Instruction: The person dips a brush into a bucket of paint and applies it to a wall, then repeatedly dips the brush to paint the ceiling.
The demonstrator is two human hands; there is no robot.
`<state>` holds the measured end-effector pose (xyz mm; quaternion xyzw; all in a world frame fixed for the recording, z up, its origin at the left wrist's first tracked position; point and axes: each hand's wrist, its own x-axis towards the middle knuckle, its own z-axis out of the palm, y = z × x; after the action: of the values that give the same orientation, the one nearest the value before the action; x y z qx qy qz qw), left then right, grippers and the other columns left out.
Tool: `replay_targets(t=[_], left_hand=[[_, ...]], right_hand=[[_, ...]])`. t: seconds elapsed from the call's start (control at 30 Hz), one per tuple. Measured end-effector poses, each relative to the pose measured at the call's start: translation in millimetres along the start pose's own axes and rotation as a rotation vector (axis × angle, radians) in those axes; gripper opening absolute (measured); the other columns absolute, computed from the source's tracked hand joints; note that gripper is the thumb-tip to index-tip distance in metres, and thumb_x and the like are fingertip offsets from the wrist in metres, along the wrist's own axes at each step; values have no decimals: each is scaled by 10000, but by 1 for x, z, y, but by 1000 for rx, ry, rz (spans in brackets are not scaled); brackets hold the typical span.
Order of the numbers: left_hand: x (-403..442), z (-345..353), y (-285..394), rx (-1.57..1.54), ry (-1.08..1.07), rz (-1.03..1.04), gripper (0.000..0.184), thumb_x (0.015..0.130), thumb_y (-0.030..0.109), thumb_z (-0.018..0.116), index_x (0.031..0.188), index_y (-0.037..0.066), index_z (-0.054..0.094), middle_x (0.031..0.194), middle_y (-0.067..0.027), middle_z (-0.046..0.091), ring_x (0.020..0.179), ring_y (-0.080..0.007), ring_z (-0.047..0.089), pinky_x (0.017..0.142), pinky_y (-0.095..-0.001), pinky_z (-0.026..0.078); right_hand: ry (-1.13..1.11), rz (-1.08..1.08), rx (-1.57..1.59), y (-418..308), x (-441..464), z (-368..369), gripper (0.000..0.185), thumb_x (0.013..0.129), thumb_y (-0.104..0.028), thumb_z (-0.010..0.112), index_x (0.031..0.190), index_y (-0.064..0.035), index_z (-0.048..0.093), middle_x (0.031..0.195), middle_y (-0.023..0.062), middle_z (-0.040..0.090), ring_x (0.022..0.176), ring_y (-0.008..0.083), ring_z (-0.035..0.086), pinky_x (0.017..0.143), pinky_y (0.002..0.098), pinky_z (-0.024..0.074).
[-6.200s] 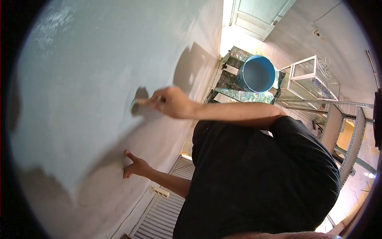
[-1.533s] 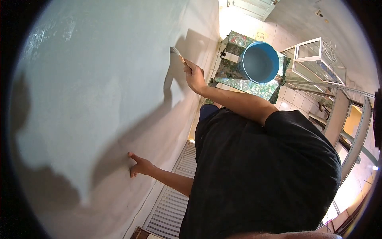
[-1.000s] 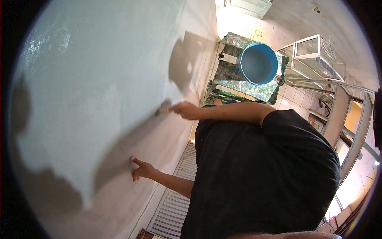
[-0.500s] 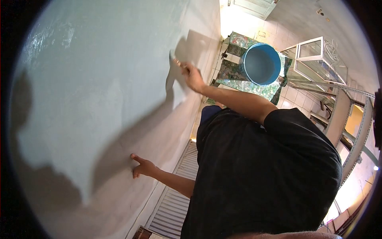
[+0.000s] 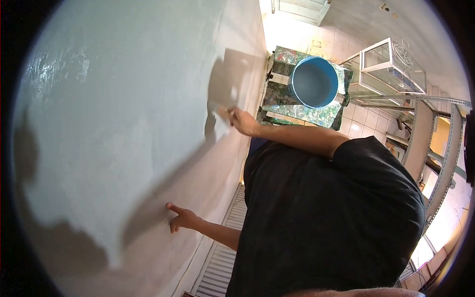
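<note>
My right hand (image 5: 243, 122) is closed around the handle of a small brush (image 5: 223, 114), blurred by motion, with its head at the pale blue-green painted wall (image 5: 114, 114). Lower in the view, my left hand (image 5: 181, 218) rests against the pinkish, less covered part of the wall, its thumb extended and its fingers apart, holding nothing. Above my right forearm, a blue bucket (image 5: 314, 82) of grey-blue liquid stands on a paint-spattered table (image 5: 321, 117). Dark shadows of my arm and body fall across the wall.
A glass-sided cabinet (image 5: 393, 67) with coiled cable stands beyond the bucket. Metal shelving (image 5: 416, 133) is at the right. A ribbed panel (image 5: 220, 262) lies below my left forearm. A pale door (image 5: 302, 9) shows at the top, and my black shirt fills the lower middle.
Over the last second my right hand has moved the brush up in the view, then partly back down along the wall. My left hand has stayed against the wall while the view shifted slightly.
</note>
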<state>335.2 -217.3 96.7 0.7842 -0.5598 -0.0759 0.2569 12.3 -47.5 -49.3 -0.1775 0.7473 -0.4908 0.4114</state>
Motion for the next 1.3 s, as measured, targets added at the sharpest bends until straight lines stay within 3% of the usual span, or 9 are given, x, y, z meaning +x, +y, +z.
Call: replay_targets(t=[0.2, 0.33, 0.4, 0.43, 0.47, 0.63, 1.07, 1.23, 1.3], left_hand=[[-7, -8, 10, 28, -37, 11, 1480, 835, 877, 484, 1379, -326, -184, 1489, -567, -96, 1499, -584, 2, 1255, -476, 164], [-14, -12, 18, -1, -47, -6, 1479, 835, 878, 482, 1381, -324, -185, 1486, -570, -91, 1504, -576, 6, 1252, -464, 182], [-12, -12, 16, 30, -41, 3, 1477, 836, 877, 482, 1385, -316, -193, 1481, -576, -88, 1511, -563, 15, 1248, -448, 200], [-14, -13, 19, 31, -39, 6, 1477, 836, 877, 482, 1385, -316, -193, 1481, -576, -88, 1511, -563, 15, 1248, -448, 200], [-16, -14, 22, 27, -41, -9, 1476, 838, 877, 482, 1386, -312, -200, 1479, -578, -87, 1512, -560, 19, 1247, -444, 205], [-13, -12, 18, 43, -46, -13, 1464, 850, 869, 477, 1388, -302, -216, 1477, -580, -90, 1515, -552, 27, 1241, -433, 223], [-10, -3, 9, -11, -7, 21, 1449, 863, 860, 464, 1378, -312, -216, 1477, -575, -115, 1507, -567, -20, 1245, -449, 216], [-20, 2, 15, -161, 76, -13, 1451, 849, 807, 581, 1425, -271, -203, 1515, -533, -141, 1517, -537, -86, 1266, -453, 128], [-15, 12, 4, -191, 128, 22, 1460, 825, 778, 648, 1460, -237, -188, 1562, -480, -133, 1535, -493, -98, 1275, -447, 89]], right_hand=[[525, -101, 460, -6, 73, -33, 328, 1046, -310, 561, 1208, -25, 577, 1030, 126, 718, 865, 243, 678, 769, 386, 534], [761, 163, 494, -52, 99, -68, 352, 1008, -291, 623, 1198, 2, 576, 918, 115, 693, 774, 208, 650, 683, 370, 530], [799, 222, 681, -46, 131, -71, 379, 1008, -313, 605, 1213, 4, 596, 1060, 208, 709, 996, 331, 691, 879, 430, 543], [943, 174, 711, -46, 146, -67, 305, 1005, -284, 631, 1168, -29, 595, 784, 84, 626, 587, 128, 557, 485, 295, 442], [942, 176, 714, -38, 154, -65, 305, 1005, -284, 631, 1168, -29, 595, 784, 84, 626, 587, 128, 557, 485, 295, 442], [505, 188, 822, -56, 125, -56, 271, 1014, -272, 582, 1124, -33, 645, 813, 132, 687, 678, 190, 648, 666, 375, 529], [-155, -106, 170, -6, 1, 41, 248, 1032, -255, 565, 1020, -28, 666, 764, 118, 708, 659, 214, 682, 640, 376, 524], [-541, -330, -329, -23, -20, 37, 267, 988, -228, 589, 1147, -53, 713, 1054, 241, 706, 1068, 398, 663, 930, 500, 504], [-627, -332, -475, -40, -32, 35, 246, 961, -205, 621, 1099, -22, 711, 1032, 218, 716, 1041, 398, 671, 895, 490, 520]])
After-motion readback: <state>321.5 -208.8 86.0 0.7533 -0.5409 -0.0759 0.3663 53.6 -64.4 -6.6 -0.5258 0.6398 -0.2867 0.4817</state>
